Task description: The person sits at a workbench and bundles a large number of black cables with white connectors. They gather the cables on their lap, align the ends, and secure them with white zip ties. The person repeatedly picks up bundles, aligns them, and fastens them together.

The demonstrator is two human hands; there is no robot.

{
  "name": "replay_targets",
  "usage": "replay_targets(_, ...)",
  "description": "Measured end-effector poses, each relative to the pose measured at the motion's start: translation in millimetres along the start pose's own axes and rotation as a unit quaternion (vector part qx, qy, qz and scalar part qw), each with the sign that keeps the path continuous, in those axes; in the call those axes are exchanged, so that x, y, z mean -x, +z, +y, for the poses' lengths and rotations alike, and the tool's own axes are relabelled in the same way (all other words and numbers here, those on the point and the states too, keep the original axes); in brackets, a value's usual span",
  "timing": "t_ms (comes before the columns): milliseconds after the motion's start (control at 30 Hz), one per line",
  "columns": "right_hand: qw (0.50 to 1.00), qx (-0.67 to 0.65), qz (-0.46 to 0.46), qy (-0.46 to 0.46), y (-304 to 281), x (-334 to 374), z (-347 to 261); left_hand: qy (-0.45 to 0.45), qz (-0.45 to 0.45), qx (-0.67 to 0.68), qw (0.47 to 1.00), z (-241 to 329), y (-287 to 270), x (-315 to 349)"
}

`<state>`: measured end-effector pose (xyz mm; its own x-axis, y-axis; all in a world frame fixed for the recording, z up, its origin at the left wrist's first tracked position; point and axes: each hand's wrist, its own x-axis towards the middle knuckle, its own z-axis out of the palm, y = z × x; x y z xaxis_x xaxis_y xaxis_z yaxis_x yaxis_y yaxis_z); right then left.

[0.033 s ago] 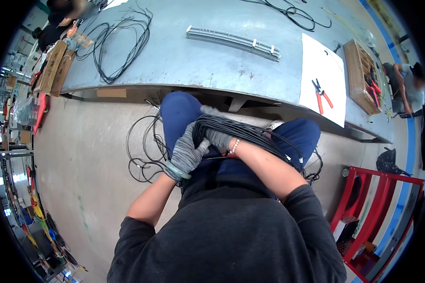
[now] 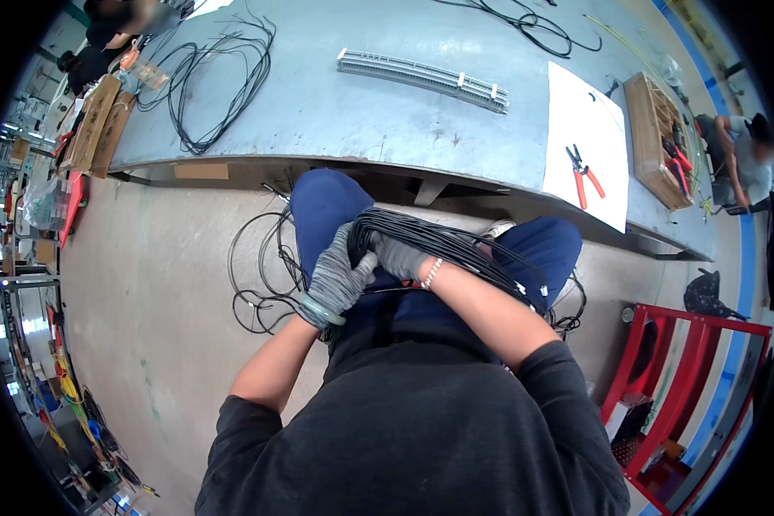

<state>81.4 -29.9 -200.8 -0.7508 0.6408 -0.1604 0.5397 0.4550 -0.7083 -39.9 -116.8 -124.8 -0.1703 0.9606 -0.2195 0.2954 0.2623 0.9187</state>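
Two hands: both gloved, closed on the black cable bundle (image 2: pixel 456 249).
Left hand (image 2: pixel 335 279): gripped its near end.
Right hand (image 2: pixel 397 256): clasped it just beside.
Bundle: lay across the lap.

Grey concrete floor (image 2: pixel 172 292), long grey-blue workbench (image 2: pixel 353 112) — red metal rack (image 2: pixel 688 361) at right, cluttered shelving (image 2: pixel 26 284) at left

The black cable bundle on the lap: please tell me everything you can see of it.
The cable bundle is a thick hank of many thin black cables, plastic-sheathed by the look. It lies across the person's blue-trousered thighs, running from the hands toward the right knee. The gloved left hand grips its near end from the left; the gloved right hand holds it beside that. Loose black loops hang to the floor.
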Motion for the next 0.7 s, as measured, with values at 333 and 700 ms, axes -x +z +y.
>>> replay_targets(333,0.98,0.163,0.113,0.022,-127.9,83.3,-16.8,-0.132,-0.184,0.362,0.904,-17.1,-22.5,-27.4)
replay_targets(700,0.99,0.121,0.059,0.034,-126.0,40.2,-17.6,-0.122,-0.216,0.508,0.825,8.6,-1.7,-58.3)
